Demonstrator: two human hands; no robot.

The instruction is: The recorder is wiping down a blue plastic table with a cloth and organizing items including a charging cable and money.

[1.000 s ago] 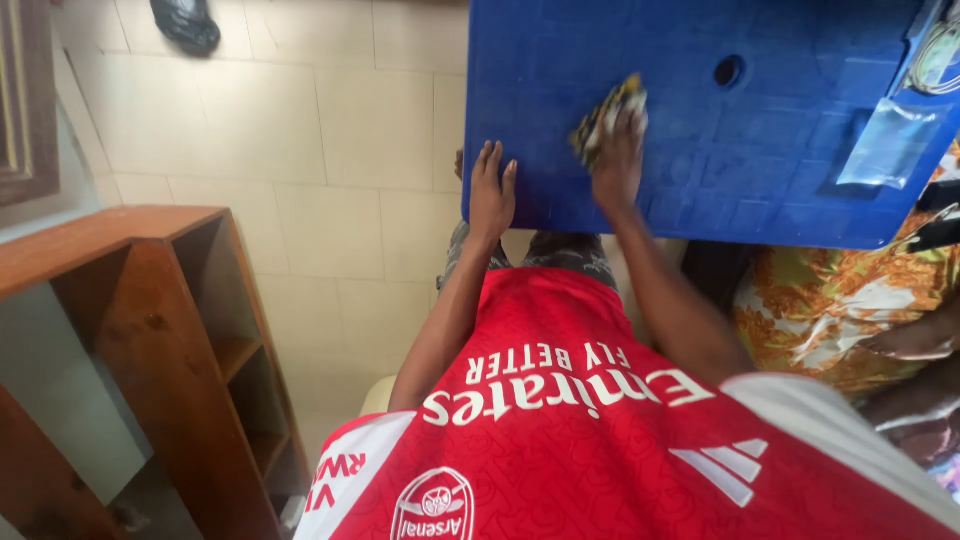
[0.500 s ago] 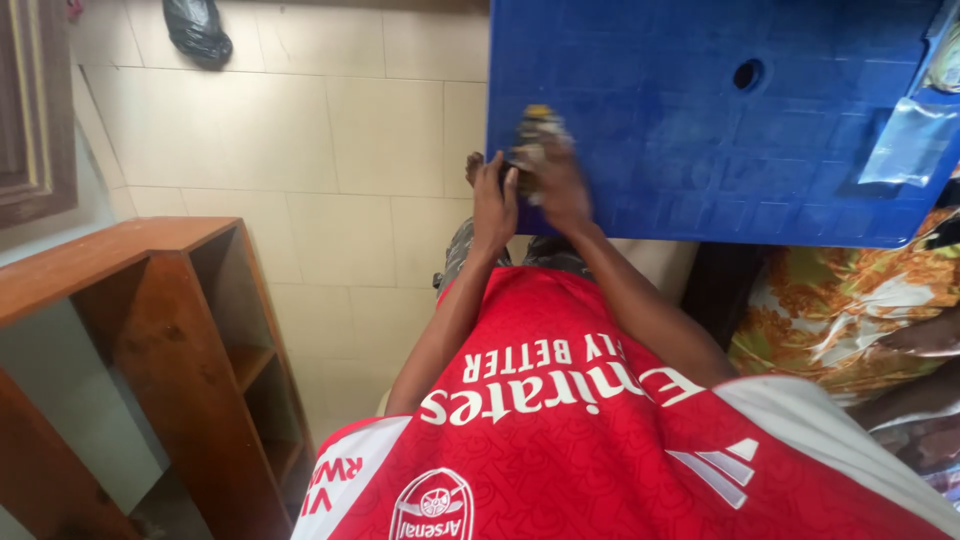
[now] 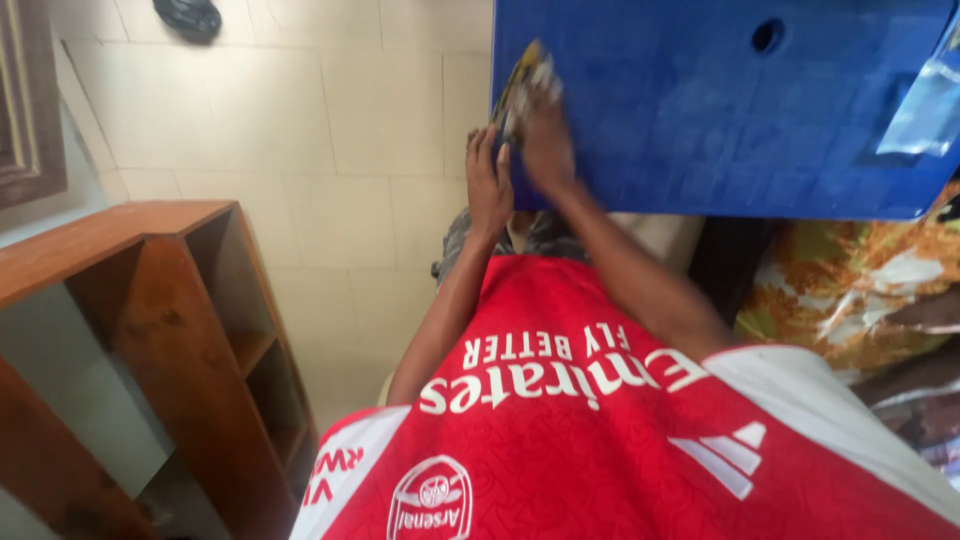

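A blue plastic table [image 3: 720, 110] was being wiped along its left edge. The right hand [image 3: 545, 140] was pressed flat on a crumpled yellow and grey cloth [image 3: 520, 85], which lay at the table's left edge, partly hanging over it. The fingers were closed down over the cloth, so that it was gripped against the surface. The left hand [image 3: 487, 180] was held just beside it, with straight fingers laid against the near left corner of the table, and nothing was held in it; the table seemed to be steadied by it.

The step in hand was judged to be the wiping of the left border. For a next stroke, firm downward pressure and a sound hold on the cloth would be called for, as it could slip off the edge toward the tiled floor [image 3: 330, 130].
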